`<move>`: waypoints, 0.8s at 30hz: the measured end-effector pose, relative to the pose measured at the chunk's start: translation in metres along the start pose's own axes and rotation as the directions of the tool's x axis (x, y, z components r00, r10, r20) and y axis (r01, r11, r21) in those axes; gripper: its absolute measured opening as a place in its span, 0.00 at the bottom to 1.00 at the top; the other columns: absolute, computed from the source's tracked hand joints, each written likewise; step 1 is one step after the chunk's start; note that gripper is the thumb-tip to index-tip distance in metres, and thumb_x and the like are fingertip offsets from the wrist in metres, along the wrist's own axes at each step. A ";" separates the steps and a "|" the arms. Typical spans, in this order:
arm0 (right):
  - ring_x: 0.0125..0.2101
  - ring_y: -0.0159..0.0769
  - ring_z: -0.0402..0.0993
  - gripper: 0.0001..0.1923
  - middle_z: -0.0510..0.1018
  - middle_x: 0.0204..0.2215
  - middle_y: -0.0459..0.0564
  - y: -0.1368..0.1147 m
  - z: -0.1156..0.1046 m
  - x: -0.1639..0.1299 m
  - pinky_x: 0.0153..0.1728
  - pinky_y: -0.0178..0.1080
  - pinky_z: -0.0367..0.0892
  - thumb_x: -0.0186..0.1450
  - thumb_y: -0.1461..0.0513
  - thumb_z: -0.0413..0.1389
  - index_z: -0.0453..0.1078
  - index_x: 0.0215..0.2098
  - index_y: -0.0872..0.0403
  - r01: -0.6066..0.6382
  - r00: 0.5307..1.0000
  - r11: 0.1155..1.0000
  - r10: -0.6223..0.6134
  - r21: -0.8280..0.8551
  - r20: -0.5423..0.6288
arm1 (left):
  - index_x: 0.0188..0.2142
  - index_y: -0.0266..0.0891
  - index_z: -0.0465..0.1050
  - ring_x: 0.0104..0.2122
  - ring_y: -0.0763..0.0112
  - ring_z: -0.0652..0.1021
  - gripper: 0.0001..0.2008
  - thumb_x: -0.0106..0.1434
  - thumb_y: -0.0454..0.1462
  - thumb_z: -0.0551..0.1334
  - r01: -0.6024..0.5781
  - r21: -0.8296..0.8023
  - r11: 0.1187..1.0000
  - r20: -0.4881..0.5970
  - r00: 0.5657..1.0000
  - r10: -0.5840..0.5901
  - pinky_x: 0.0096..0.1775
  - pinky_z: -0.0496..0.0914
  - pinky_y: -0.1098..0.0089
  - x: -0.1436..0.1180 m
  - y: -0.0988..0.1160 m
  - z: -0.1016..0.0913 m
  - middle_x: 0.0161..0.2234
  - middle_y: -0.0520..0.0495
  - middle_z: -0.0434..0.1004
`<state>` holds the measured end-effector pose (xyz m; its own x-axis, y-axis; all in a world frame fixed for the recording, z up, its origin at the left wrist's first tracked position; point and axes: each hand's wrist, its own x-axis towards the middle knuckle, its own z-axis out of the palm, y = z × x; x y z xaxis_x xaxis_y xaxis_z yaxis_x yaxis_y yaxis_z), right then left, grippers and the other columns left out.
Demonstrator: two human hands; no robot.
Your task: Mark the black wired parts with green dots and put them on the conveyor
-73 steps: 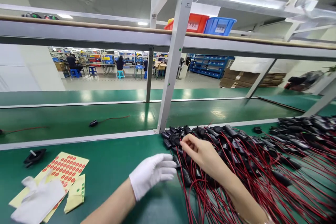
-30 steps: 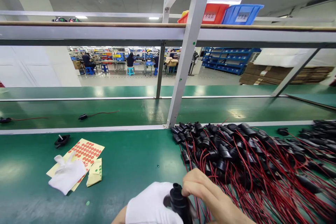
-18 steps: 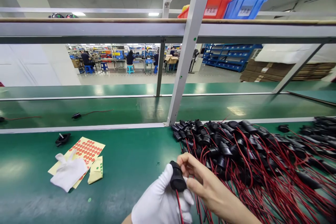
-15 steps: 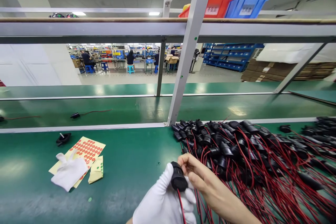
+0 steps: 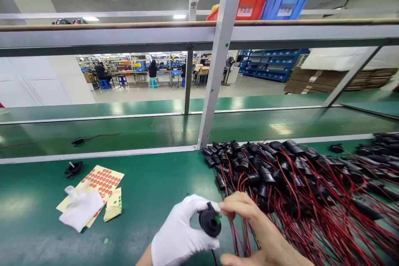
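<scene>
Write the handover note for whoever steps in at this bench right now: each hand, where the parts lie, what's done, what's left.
Left hand, white-gloved, holds one black round part, open face up, a green dot on it.
Right hand, bare, pinches at the part's rim.
Pile of black parts with red wires lies right on the green bench.
Sticker sheet and spare white glove lie left.
Done: one part picked up.
Left: the pile.

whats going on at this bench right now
A person at a green worktable holds a round black part in the gloved left hand, while the bare right hand pinches at its rim, where a small green dot shows. A pile of black parts with red wires lies to the right.
</scene>
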<state>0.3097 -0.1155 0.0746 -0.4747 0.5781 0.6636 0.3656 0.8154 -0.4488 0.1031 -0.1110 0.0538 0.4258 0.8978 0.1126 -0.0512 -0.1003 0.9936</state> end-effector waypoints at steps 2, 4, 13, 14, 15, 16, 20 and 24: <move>0.34 0.38 0.77 0.32 0.75 0.36 0.48 0.000 -0.002 -0.004 0.35 0.35 0.76 0.60 0.54 0.68 0.62 0.58 0.46 -0.043 0.999 0.999 0.043 0.034 -0.016 | 0.45 0.43 0.82 0.43 0.62 0.76 0.21 0.50 0.41 0.77 -0.063 0.067 0.996 0.001 0.998 0.063 0.48 0.67 0.68 -0.001 0.003 -0.002 0.43 0.47 0.79; 0.36 0.39 0.78 0.35 0.76 0.38 0.49 -0.001 -0.005 -0.005 0.36 0.34 0.76 0.58 0.55 0.70 0.62 0.59 0.44 -0.056 0.998 0.997 0.056 0.045 0.003 | 0.46 0.44 0.81 0.44 0.62 0.77 0.18 0.56 0.41 0.74 -0.106 0.125 0.986 0.050 0.994 0.101 0.49 0.67 0.68 -0.003 0.007 -0.001 0.43 0.46 0.80; 0.28 0.33 0.73 0.15 0.74 0.30 0.44 0.002 0.012 -0.008 0.27 0.32 0.71 0.63 0.50 0.64 0.70 0.40 0.49 -0.526 0.829 0.730 0.554 0.437 0.073 | 0.51 0.47 0.79 0.42 0.56 0.75 0.28 0.50 0.41 0.77 0.021 0.298 0.954 -0.173 0.984 0.033 0.48 0.66 0.64 -0.005 0.004 0.022 0.41 0.46 0.79; 0.24 0.30 0.70 0.19 0.72 0.27 0.42 0.005 0.018 -0.010 0.23 0.31 0.68 0.63 0.45 0.62 0.67 0.39 0.50 -0.593 0.766 0.620 0.631 0.513 0.123 | 0.50 0.47 0.79 0.41 0.57 0.75 0.27 0.49 0.41 0.77 0.031 0.298 0.954 -0.200 0.979 0.030 0.47 0.66 0.64 -0.005 0.002 0.026 0.40 0.46 0.79; 0.21 0.28 0.65 0.23 0.69 0.24 0.40 0.008 0.022 -0.012 0.20 0.30 0.64 0.62 0.41 0.61 0.65 0.37 0.50 -0.631 0.720 0.532 0.673 0.565 0.171 | 0.47 0.47 0.81 0.40 0.57 0.75 0.23 0.49 0.40 0.76 0.041 0.260 0.965 -0.222 0.975 0.018 0.46 0.66 0.64 -0.005 0.000 0.028 0.39 0.46 0.79; 0.19 0.26 0.61 0.26 0.66 0.22 0.38 0.012 0.026 -0.012 0.18 0.29 0.61 0.61 0.38 0.60 0.63 0.36 0.50 -0.647 0.696 0.476 0.688 0.596 0.206 | 0.43 0.46 0.82 0.39 0.58 0.74 0.18 0.51 0.38 0.75 0.056 0.188 0.981 -0.238 0.971 -0.010 0.46 0.66 0.63 -0.002 -0.001 0.029 0.38 0.46 0.79; 0.20 0.26 0.59 0.28 0.68 0.25 0.41 0.022 0.026 -0.008 0.20 0.29 0.59 0.64 0.36 0.53 0.64 0.36 0.51 -0.646 0.688 0.468 0.698 0.603 0.196 | 0.30 0.37 0.81 0.30 0.61 0.76 0.05 0.54 0.35 0.73 0.108 -0.201 0.974 -0.194 0.970 -0.148 0.37 0.70 0.62 0.039 0.010 -0.005 0.28 0.44 0.78; 0.24 0.29 0.62 0.24 0.71 0.29 0.44 0.035 0.010 -0.010 0.24 0.30 0.63 0.67 0.40 0.53 0.67 0.37 0.51 -0.708 0.655 0.544 0.744 0.449 0.131 | 0.40 0.34 0.75 0.35 0.69 0.78 0.09 0.68 0.39 0.63 -0.096 -0.406 0.909 -0.428 0.899 -0.097 0.40 0.75 0.65 0.123 0.032 -0.103 0.37 0.46 0.78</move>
<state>0.3195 -0.0925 0.0465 -0.1435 0.9894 0.0222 0.1757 0.0475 -0.9833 0.0608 0.0407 0.0995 0.0012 1.0000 0.0036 -0.4544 -0.0027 0.8908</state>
